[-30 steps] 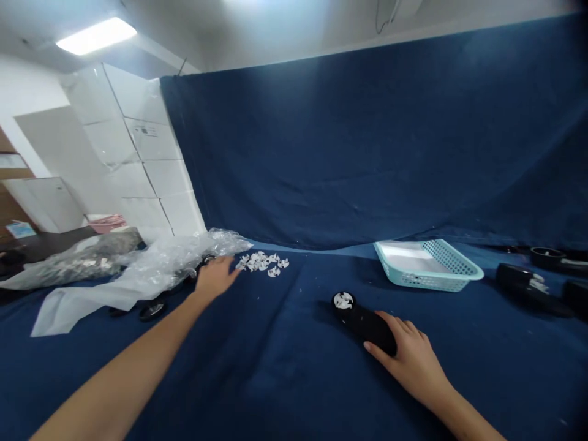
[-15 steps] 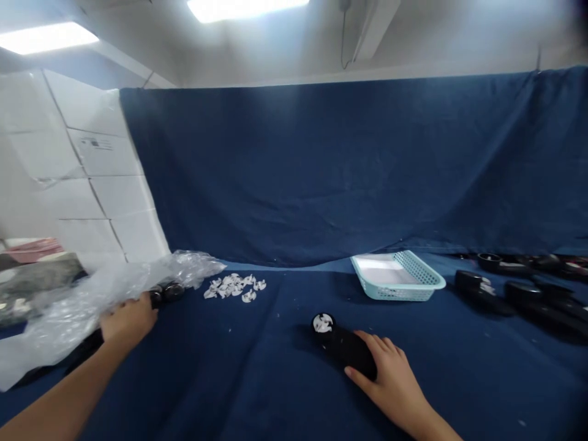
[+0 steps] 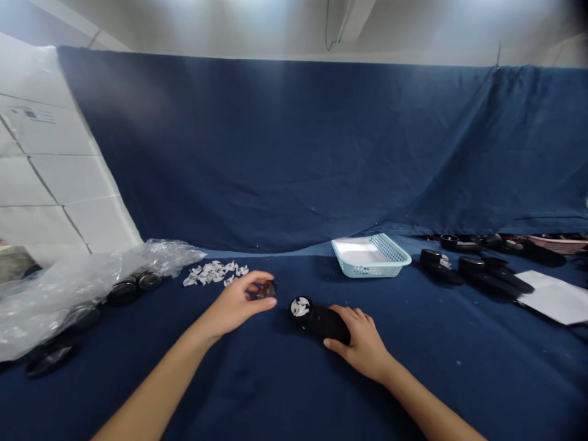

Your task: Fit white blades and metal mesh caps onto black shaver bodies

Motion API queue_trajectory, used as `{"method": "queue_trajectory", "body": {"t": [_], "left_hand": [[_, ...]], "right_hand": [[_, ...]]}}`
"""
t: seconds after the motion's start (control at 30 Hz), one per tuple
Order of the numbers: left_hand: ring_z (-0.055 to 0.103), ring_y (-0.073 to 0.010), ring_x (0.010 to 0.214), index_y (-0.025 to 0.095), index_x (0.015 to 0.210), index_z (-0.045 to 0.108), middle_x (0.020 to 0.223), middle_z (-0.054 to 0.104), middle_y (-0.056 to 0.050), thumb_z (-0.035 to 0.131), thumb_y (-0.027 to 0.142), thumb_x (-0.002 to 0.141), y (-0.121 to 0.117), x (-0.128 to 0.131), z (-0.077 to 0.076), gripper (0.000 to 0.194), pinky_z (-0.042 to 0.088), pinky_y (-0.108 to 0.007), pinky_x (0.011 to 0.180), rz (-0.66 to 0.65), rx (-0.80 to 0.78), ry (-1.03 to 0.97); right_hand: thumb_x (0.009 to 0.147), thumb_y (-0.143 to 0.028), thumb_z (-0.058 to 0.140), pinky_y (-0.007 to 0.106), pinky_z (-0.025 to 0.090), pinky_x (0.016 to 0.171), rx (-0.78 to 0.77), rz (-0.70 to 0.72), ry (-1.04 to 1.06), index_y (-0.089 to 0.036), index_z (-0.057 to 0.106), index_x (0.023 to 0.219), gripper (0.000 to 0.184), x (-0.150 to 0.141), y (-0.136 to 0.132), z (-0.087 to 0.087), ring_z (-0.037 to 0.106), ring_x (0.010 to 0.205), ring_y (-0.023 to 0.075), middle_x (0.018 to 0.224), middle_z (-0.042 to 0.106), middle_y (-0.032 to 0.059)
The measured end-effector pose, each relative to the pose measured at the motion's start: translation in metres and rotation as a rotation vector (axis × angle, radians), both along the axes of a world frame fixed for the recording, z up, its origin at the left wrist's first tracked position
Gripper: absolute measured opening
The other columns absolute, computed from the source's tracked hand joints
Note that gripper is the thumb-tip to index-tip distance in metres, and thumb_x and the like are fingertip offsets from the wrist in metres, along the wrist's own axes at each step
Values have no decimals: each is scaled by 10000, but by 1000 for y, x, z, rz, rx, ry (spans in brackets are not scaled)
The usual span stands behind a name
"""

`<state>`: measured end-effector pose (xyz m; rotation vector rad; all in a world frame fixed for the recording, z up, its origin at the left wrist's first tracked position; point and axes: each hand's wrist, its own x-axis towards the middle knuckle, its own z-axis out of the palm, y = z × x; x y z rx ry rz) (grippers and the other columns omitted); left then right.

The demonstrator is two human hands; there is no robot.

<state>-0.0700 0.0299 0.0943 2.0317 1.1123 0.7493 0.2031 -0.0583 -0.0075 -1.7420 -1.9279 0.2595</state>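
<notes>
My right hand (image 3: 365,346) is wrapped over the handle of a black plastic housing (image 3: 321,323) lying on the blue cloth. The housing's round end points left and shows a white insert (image 3: 301,307) inside a black rim. To the left of that end, my left hand (image 3: 239,301) pinches a small dark, shiny round cap (image 3: 267,290) between thumb and fingers, held apart from the housing. Its exact shape is partly hidden by the fingers. Behind my left hand lies a pile of small white plastic pieces (image 3: 211,273).
A light blue basket (image 3: 371,270) with white paper inside stands beyond my right hand. Several black housings (image 3: 487,275) and a white sheet (image 3: 555,297) lie at the right. Clear plastic wrap (image 3: 59,300) and dark round caps (image 3: 149,280) are at the left.
My left hand has moved right from the dark caps beside the plastic wrap, bringing one cap toward the housing. My right hand keeps its hold. The view has turned to the right.
</notes>
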Motion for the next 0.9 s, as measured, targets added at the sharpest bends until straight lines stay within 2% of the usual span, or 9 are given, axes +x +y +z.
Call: {"method": "queue_trajectory", "body": {"t": [0.1,0.17,0.27,0.37,0.63,0.9], "left_hand": [[619,-199,961,263,1155,622,1069,670,-22,700,369,748,-7,35,6,428,486,-323,866,-216,27,156],[620,-197,928,274,1141,642,1056,665,-18,728,350,714,-6,50,7,442,480,-309,841,-270,120,268],[616,-217,940,277,1123,660,1054,659,-26,742,349,685,-1,63,4,451,472,-311,826,-221,224,387],[621,-246,921,260,1076,685,1012,671,-43,743,343,667,3,68,-1,422,470,-332,799,-188,236,437],[639,-223,888,283,1083,677,1008,679,-21,734,366,671,11,66,-3,424,474,-305,772,-234,213,445],[616,-245,943,286,1083,674,1016,660,-26,745,349,650,11,67,-5,444,476,-325,787,-244,253,435]], "right_hand": [[776,-458,648,409,356,937,-5,25,-2,-255,502,1295,576,1,-2,2,524,1107,284,1233,623,55],[783,-462,641,408,359,924,-3,28,-2,-249,500,1297,574,1,-3,2,520,1109,286,1226,624,63],[782,-455,645,402,363,904,0,28,-4,-253,503,1292,567,0,-3,3,526,1081,283,1200,632,62],[777,-446,654,401,358,905,-1,25,-12,-264,499,1293,569,0,-2,4,526,1068,274,1186,632,51],[773,-462,657,406,354,920,-14,22,-19,-270,499,1288,572,2,-1,4,527,1068,269,1181,630,43],[799,-443,628,420,366,920,-8,1,-25,-243,489,1294,551,1,0,2,528,1075,278,1186,624,61]]}}
